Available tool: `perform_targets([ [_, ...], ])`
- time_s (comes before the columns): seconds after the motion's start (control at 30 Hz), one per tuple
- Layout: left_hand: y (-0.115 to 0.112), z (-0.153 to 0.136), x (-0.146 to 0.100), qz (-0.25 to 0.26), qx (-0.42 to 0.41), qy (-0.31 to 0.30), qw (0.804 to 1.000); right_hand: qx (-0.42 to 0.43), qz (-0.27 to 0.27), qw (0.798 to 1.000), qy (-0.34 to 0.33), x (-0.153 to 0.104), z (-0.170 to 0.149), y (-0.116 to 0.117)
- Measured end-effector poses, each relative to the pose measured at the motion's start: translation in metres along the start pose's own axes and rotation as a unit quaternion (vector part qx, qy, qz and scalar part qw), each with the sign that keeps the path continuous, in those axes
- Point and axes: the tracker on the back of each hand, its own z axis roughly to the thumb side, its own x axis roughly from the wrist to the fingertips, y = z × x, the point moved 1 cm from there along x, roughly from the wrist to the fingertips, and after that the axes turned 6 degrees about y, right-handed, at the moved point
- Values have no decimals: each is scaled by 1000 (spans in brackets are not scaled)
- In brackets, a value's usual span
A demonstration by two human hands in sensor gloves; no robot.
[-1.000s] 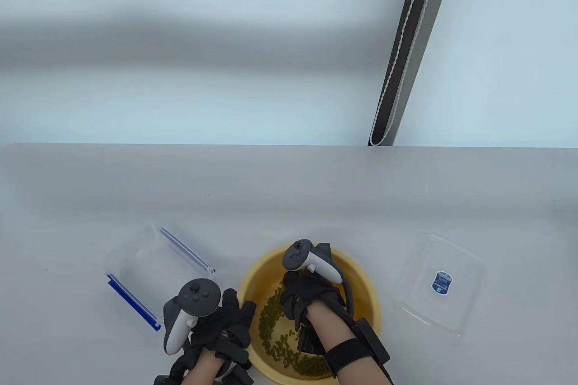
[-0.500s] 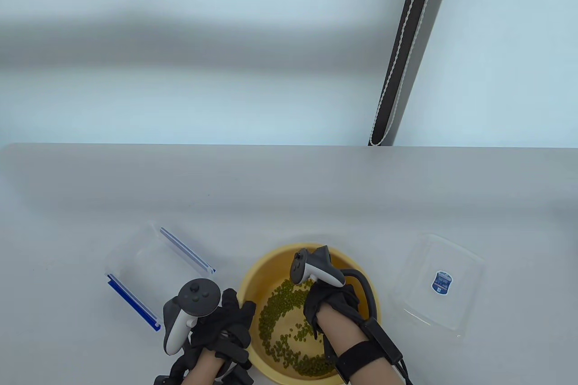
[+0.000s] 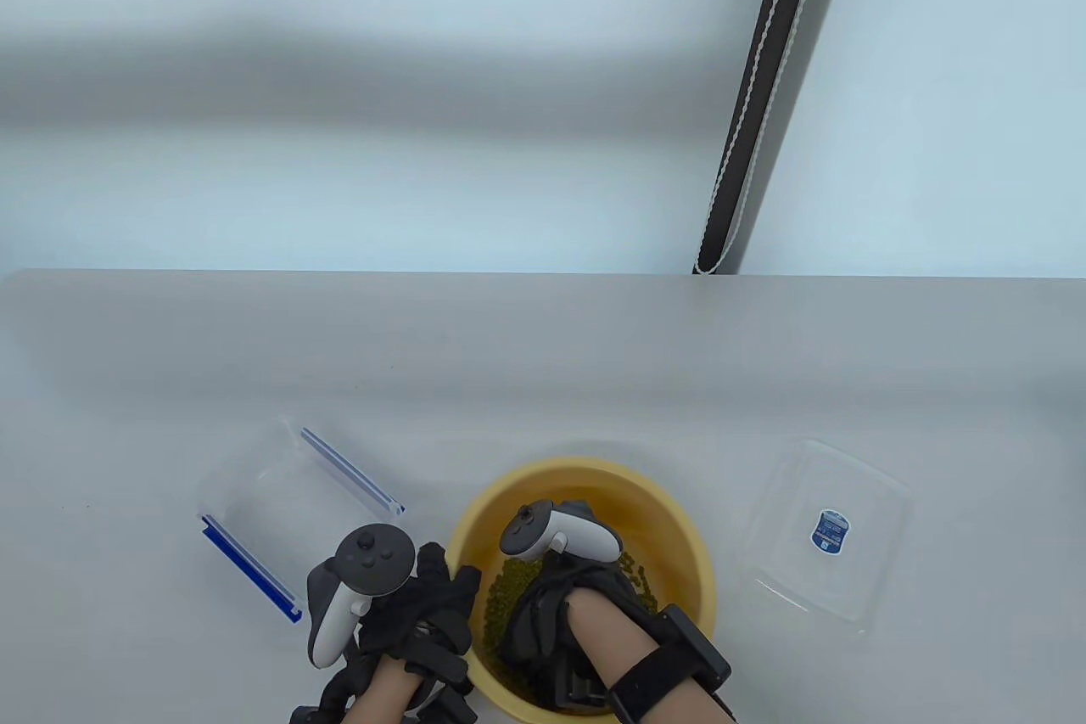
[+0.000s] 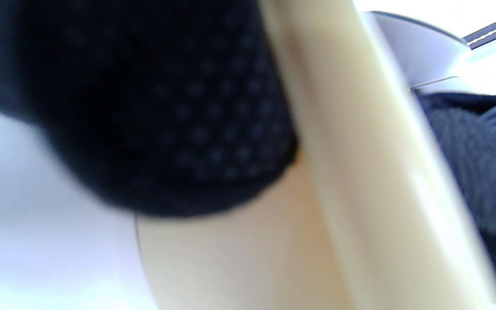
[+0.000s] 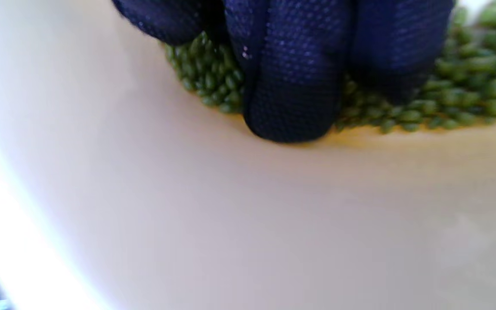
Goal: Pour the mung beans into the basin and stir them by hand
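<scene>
The yellow basin [image 3: 594, 467] stands near the table's front edge with green mung beans [image 3: 501, 598] on its bottom. My right hand [image 3: 547, 618] is down inside the basin on its near left side, over most of the beans. In the right wrist view its gloved fingertips [image 5: 291, 86] press into the mung beans [image 5: 454, 99] against the basin wall [image 5: 230, 206]. My left hand [image 3: 428, 601] grips the basin's left rim. In the left wrist view that hand's glove [image 4: 166, 107] lies against the basin's outer wall under the rim [image 4: 360, 150].
An empty clear container with blue clips [image 3: 280, 503] sits left of the basin. Its clear lid with a blue label [image 3: 827, 533] lies to the right. A dark strip with a white cord [image 3: 755, 96] hangs beyond the table's far edge.
My right hand swept inside the basin, first to the right, then back to the near left, pushing the beans along. The left hand has stayed on the rim.
</scene>
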Motion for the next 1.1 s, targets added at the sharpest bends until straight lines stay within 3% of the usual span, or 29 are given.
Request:
perform_targets([
  [0.13,0,0,0,-1,-1,0,1000,62,-22,996,-57,-2,4,-16],
  [0.27,0,0,0,-2,-1,-1,1000,60,-143,988,-15,-11,-4,-38],
  [0.37,0,0,0,-3,-2,-1,1000,2,-225,973,41,-20,-12,-49],
  [0.6,0,0,0,-3,-1,-1,1000,-50,-255,960,106,-27,-23,-53],
  [0.73,0,0,0,-3,-2,-1,1000,-145,-291,930,171,-33,-27,-53],
  [0.83,0,0,0,-3,-2,-1,1000,-186,-292,916,203,-36,-31,-48],
  [0.93,0,0,0,-1,-3,-1,1000,-176,-258,925,218,-35,-36,-41],
  [1.1,-1,0,0,1,-2,-1,1000,-138,-132,967,170,-19,-31,-17],
])
